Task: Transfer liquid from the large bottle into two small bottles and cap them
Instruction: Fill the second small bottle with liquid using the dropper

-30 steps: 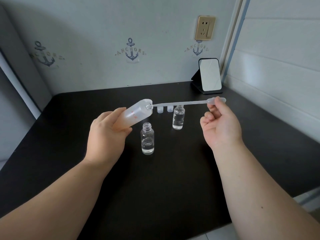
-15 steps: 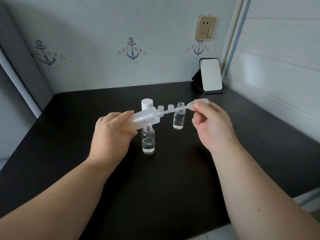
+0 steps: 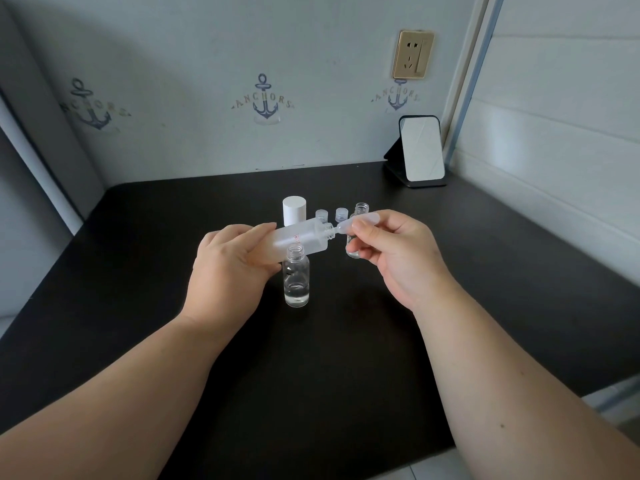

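Observation:
My left hand (image 3: 230, 263) grips the large frosted bottle (image 3: 299, 241), tilted almost flat with its open neck pointing right. My right hand (image 3: 394, 252) pinches the bulb of a clear plastic pipette (image 3: 353, 225), whose stem reaches deep into the bottle's neck. Just below the large bottle an open small glass bottle (image 3: 296, 278) stands upright with a little clear liquid at its bottom. A second open small bottle (image 3: 356, 233) stands behind my right fingers, partly hidden.
The black table (image 3: 311, 358) carries a white cap (image 3: 294, 211) and two small clear caps (image 3: 321, 215) (image 3: 341, 214) behind the bottles. A small mirror on a stand (image 3: 420, 150) stands at the back right corner, near the wall.
My right hand moved left and pushed the pipette further into the large bottle. My left hand lowered the bottle closer to the small one.

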A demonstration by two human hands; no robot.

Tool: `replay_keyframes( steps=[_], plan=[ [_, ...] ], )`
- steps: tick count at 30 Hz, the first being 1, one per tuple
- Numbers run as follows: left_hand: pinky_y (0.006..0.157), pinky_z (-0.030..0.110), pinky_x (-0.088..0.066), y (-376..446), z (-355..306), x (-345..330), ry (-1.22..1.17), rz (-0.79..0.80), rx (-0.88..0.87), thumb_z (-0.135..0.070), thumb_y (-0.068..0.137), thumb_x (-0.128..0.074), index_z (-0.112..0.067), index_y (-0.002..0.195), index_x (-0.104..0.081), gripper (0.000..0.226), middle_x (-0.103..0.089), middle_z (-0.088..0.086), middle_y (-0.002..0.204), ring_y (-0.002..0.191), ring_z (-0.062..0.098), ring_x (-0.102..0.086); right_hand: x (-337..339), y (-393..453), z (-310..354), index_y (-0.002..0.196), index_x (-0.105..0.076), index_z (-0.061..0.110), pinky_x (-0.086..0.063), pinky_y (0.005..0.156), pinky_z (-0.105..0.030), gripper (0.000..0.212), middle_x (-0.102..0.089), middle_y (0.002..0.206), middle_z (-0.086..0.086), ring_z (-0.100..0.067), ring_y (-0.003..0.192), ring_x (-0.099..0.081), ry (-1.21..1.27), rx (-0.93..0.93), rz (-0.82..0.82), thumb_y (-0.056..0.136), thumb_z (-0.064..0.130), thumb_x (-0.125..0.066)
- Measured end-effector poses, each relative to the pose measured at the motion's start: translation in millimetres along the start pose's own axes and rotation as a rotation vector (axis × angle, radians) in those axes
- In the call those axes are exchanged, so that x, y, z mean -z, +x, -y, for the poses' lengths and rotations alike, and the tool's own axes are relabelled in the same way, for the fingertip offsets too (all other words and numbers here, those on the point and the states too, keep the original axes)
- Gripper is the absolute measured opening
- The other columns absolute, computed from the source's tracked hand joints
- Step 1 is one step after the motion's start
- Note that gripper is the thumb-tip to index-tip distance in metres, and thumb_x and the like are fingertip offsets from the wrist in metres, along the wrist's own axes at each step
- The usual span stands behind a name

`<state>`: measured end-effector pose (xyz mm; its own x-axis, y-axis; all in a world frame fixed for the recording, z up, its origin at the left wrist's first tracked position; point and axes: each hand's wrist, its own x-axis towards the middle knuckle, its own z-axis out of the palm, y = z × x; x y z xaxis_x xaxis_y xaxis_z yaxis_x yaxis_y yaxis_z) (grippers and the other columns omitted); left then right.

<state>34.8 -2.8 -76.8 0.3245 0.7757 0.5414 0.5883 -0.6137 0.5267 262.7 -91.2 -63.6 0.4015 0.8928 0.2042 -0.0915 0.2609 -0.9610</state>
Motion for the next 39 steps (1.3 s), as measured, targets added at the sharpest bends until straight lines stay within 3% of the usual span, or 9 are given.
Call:
replay_keyframes(
  steps=[5, 14, 18, 23, 30, 32, 34, 36, 39],
  plan=[
    [0.095, 0.025, -0.030, 1, 1, -1, 0.004, 0.004, 0.010, -0.019, 0.084, -0.078, -0.033, 0.134, -0.064, 0.053, -0.054, -0.022, 0.113, 0.117, 0.017, -0.046, 0, -1, 3, 0.105, -0.073, -0.004, -0.051, 0.069, -0.027, 0.018, -0.075, 0.087, -0.007, -0.019, 0.071, -0.069, 0.022, -0.029, -0.006, 0.095, 0.010, -0.069],
    [0.095, 0.027, -0.031, 0, 1, 1, 0.008, 0.010, 0.040, -0.023, 0.083, -0.081, -0.034, 0.134, -0.063, 0.054, -0.053, -0.022, 0.113, 0.117, 0.018, -0.045, 2, -3, 11, 0.091, -0.079, 0.010, -0.051, 0.063, -0.023, 0.012, -0.075, 0.093, -0.007, -0.019, 0.068, -0.067, 0.084, -0.053, -0.021, 0.094, 0.014, -0.069],
    [0.095, 0.027, -0.030, 0, 1, 3, 0.005, -0.001, 0.051, -0.022, 0.083, -0.081, -0.033, 0.134, -0.063, 0.055, -0.051, -0.022, 0.112, 0.118, 0.019, -0.046, 5, -1, 11, 0.100, -0.076, 0.004, -0.050, 0.061, -0.023, 0.013, -0.075, 0.094, -0.008, -0.018, 0.067, -0.065, 0.148, -0.078, -0.085, 0.095, 0.014, -0.068],
    [0.095, 0.026, -0.030, 0, 2, 4, -0.011, -0.022, 0.070, -0.019, 0.083, -0.081, -0.033, 0.135, -0.062, 0.057, -0.051, -0.021, 0.113, 0.118, 0.022, -0.046, 13, 2, 11, 0.096, -0.074, 0.007, -0.051, 0.060, -0.023, 0.012, -0.074, 0.088, -0.004, -0.015, 0.063, -0.063, 0.319, -0.107, -0.177, 0.095, 0.018, -0.069],
    [0.103, 0.044, -0.044, 0, 2, 7, -0.054, -0.027, 0.130, -0.022, 0.083, -0.079, -0.036, 0.136, -0.060, 0.058, -0.057, -0.018, 0.118, 0.119, 0.022, -0.051, 21, 5, 14, 0.074, -0.079, 0.016, -0.049, 0.055, -0.022, 0.023, -0.072, 0.080, 0.000, -0.013, 0.059, -0.062, 0.576, -0.107, -0.355, 0.094, 0.023, -0.072],
    [0.098, 0.031, -0.044, 2, 3, 6, -0.104, -0.050, 0.164, -0.025, 0.083, -0.079, -0.037, 0.134, -0.060, 0.056, -0.058, -0.020, 0.114, 0.114, 0.012, -0.052, 23, 6, 15, 0.066, -0.079, 0.021, -0.048, 0.056, -0.021, 0.029, -0.071, 0.077, 0.002, -0.013, 0.060, -0.063, 0.615, -0.098, -0.393, 0.095, 0.023, -0.071],
    [0.084, 0.015, -0.039, 2, 4, 6, -0.137, -0.061, 0.171, -0.027, 0.084, -0.077, -0.039, 0.130, -0.062, 0.050, -0.059, -0.021, 0.106, 0.101, -0.001, -0.051, 25, 6, 16, 0.063, -0.079, 0.021, -0.048, 0.057, -0.021, 0.034, -0.071, 0.075, 0.002, -0.012, 0.060, -0.065, 0.635, -0.091, -0.423, 0.096, 0.022, -0.070],
    [0.073, 0.015, -0.036, 2, 2, 8, -0.158, -0.048, 0.182, -0.032, 0.084, -0.073, -0.045, 0.121, -0.061, 0.041, -0.060, -0.019, 0.097, 0.092, -0.001, -0.053, 25, 6, 16, 0.065, -0.079, 0.017, -0.048, 0.057, -0.022, 0.031, -0.070, 0.074, 0.001, -0.013, 0.061, -0.065, 0.674, -0.087, -0.441, 0.095, 0.020, -0.071],
    [0.068, 0.023, -0.041, 3, 1, 9, -0.205, -0.036, 0.211, -0.035, 0.085, -0.072, -0.045, 0.111, -0.060, 0.030, -0.063, -0.017, 0.089, 0.087, 0.005, -0.059, 26, 7, 15, 0.069, -0.077, 0.012, -0.047, 0.057, -0.022, 0.027, -0.068, 0.075, -0.001, -0.013, 0.060, -0.063, 0.701, -0.085, -0.448, 0.095, 0.018, -0.071]
  ],
)
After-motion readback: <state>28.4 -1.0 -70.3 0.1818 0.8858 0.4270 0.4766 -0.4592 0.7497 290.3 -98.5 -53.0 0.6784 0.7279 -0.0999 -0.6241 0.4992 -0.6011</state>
